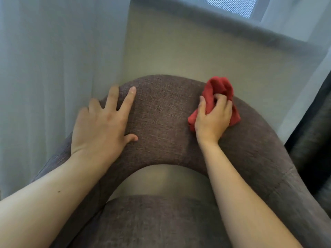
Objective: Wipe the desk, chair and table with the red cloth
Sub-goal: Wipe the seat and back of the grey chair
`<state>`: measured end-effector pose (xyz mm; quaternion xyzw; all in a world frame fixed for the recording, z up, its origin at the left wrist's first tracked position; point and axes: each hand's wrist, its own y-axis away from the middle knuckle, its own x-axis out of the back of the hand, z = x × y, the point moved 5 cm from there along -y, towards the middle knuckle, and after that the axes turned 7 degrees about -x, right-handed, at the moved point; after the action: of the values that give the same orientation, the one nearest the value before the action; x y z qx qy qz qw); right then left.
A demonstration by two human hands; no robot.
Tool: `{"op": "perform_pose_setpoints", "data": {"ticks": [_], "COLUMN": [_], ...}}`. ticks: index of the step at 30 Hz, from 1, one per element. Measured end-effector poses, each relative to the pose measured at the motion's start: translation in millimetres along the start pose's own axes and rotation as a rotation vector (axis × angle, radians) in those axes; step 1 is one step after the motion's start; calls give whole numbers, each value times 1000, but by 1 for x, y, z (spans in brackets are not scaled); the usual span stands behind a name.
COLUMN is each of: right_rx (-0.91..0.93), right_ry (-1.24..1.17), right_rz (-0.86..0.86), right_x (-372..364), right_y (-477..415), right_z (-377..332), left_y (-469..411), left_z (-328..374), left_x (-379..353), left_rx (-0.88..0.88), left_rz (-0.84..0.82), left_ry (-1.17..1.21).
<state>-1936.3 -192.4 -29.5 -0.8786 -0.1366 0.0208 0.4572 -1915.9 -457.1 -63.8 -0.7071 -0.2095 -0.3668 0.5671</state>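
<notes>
The chair (161, 126) is seen from above: a curved, grey-brown fabric backrest arching across the middle, with the seat near and a gap between the two. The right hand (212, 120) is closed on the red cloth (220, 88), fingers curled and bunching it into a wad; the wad is pressed on the top of the backrest, right of centre, with loose ends sticking out far and to both sides of the fist. Bunching gives a thick pad and, in my judgement, firm pressure on the weave. The left hand (102, 122) lies flat and spread on the left part of the backrest, holding nothing, probably to steady the chair against the wiping push. A sheer curtain (53, 68) hangs just beside that hand, touching the chair's left edge. Pale floor (179, 56) lies beyond. No desk or table is in view; the chair step appears to be in hand.
</notes>
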Motion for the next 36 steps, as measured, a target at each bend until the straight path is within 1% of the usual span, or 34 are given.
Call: {"op": "perform_pose_setpoints", "data": {"ticks": [2, 6, 10, 13, 16, 21, 23, 25, 27, 29, 30, 32, 33, 34, 36], "right_rx": [65, 200, 294, 325, 323, 451, 409, 264, 96, -32, -66, -78, -64, -37, 52], "right_ry": [115, 267, 384, 445, 463, 471, 427, 294, 119, -19, -64, -117, -126, -123, -23], "right_rz": [-1, 73, 83, 60, -15, -227, -359, -440, -376, -230, -144, 10, 49, 58, -13], "right_x": [-12, -21, -26, -28, -28, -16, -6, 7, 25, 41, 47, 49, 46, 40, 19], "right_y": [3, 19, 49, 79, 103, 151, 160, 156, 138, 106, 87, 45, 26, 11, -3], "right_z": [-7, -12, 4, 21, 35, 66, 79, 84, 82, 70, 62, 44, 35, 25, 9], "left_y": [-1, -3, -4, -3, -2, -2, -2, -2, -2, -2, -2, -2, -2, -2, -3], "left_z": [1, 0, 0, 1, 0, 0, 1, 2, 2, 1, 2, 2, 2, 2, 1], "left_x": [0, 1, 2, 3, 2, 2, 2, 2, 2, 2, 2, 1, 2, 2, 2], "left_rx": [7, 10, 6, 1, 1, 8, 8, 9, 14, 18, 20, 20, 19, 18, 18], "left_rz": [-2, 8, 22, 30, 32, 26, 19, 15, 9, 6, 4, 3, 4, 4, 10], "left_ry": [-5, -8, 10, 19, 19, 8, 5, -1, -13, -15, -15, -12, -12, -14, -13]}}
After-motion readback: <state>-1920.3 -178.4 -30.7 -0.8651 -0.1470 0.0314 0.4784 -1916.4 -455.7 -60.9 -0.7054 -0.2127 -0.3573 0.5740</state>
